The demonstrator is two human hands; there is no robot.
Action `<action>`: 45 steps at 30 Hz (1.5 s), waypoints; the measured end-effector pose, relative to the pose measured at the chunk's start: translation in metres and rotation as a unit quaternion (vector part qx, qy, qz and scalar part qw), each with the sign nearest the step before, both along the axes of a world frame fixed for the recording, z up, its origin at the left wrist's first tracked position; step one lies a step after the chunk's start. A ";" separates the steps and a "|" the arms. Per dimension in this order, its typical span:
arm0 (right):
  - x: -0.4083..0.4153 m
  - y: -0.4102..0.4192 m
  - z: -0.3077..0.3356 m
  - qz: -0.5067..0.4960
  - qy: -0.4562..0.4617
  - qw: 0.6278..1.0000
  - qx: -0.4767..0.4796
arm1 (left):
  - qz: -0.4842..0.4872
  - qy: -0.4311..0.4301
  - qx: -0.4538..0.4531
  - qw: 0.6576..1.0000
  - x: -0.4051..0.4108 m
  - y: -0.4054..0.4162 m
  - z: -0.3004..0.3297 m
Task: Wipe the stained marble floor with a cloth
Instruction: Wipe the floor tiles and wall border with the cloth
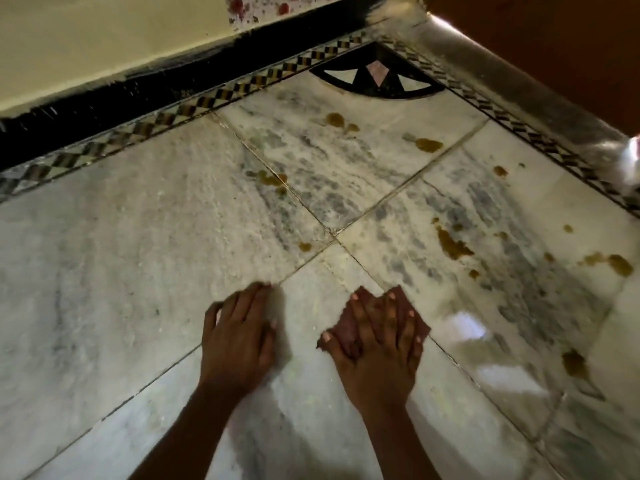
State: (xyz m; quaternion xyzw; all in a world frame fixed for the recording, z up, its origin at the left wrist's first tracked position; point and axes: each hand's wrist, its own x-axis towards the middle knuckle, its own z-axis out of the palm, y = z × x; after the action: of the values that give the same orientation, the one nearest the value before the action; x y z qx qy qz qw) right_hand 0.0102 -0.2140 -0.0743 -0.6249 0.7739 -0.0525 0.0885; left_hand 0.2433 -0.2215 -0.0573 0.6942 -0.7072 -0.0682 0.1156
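The white-grey marble floor fills the view, with several brown stains: a long one to the right, a pair further right, one near the corner. My right hand lies flat, fingers spread, pressing a small reddish-brown cloth onto the floor. The cloth is mostly hidden under the hand. My left hand rests palm down on the bare marble to the left, holding nothing.
A black skirting and cream wall run along the far left. A checkered inlay border meets a black fan-shaped corner motif. A shiny ledge under a brown surface bounds the right side. Window glare shines beside my right hand.
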 end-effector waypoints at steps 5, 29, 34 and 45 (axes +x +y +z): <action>0.062 -0.082 -0.003 -0.082 -0.040 0.994 0.056 | 0.093 -0.037 0.030 0.994 0.077 -0.090 -0.007; 0.088 -0.138 -0.018 0.014 0.030 0.998 -0.049 | 0.182 0.020 0.010 0.983 0.092 -0.103 -0.037; 0.164 -0.209 -0.013 0.080 -0.015 0.996 0.048 | 0.171 0.017 0.005 0.985 0.095 -0.105 -0.035; 0.172 -0.258 -0.004 -0.001 -0.047 0.997 0.057 | 0.172 0.028 0.017 0.985 0.093 -0.105 -0.033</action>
State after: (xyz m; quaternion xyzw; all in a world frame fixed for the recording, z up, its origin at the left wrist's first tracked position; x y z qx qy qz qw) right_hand 0.1818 -0.4718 -0.0782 -0.6148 0.7713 -0.0375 0.1602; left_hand 0.3368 -0.3264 -0.0907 0.8052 -0.5724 -0.0786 0.1337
